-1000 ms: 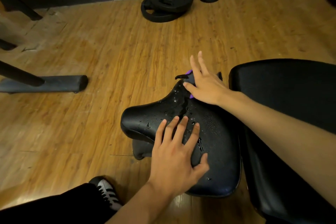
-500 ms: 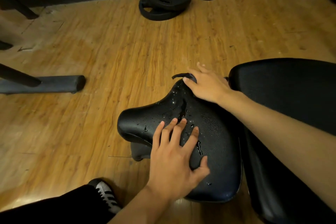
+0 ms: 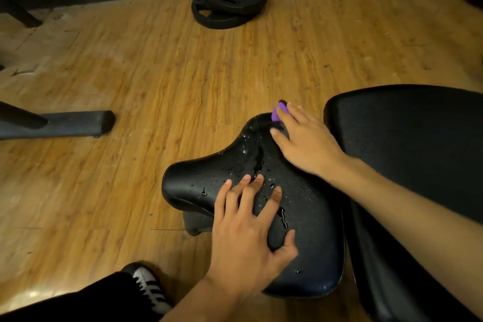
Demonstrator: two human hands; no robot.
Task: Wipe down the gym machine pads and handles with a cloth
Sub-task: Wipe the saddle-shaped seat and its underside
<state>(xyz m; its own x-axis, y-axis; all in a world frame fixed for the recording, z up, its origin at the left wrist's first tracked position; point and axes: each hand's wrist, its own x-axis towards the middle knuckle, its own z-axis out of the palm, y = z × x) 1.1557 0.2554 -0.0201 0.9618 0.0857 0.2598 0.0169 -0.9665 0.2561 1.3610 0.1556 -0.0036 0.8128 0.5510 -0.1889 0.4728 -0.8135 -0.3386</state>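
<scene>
The purple cloth [image 3: 279, 112] has come back into sight at the far tip of the seat pad [image 3: 198, 183]. Half a second ago my right hand [image 3: 305, 144] covered it completely. That hand now curls over the cloth, with the thumb tucked under, gripping it; a second ago those fingers lay straight. My left hand [image 3: 248, 222] stays flat and spread on the pad's near half, bracing it and holding nothing. The water droplets [image 3: 247, 145] still bead across the middle, so I judge the wipe has barely started. The back pad [image 3: 418, 138] on the right looks untouched.
</scene>
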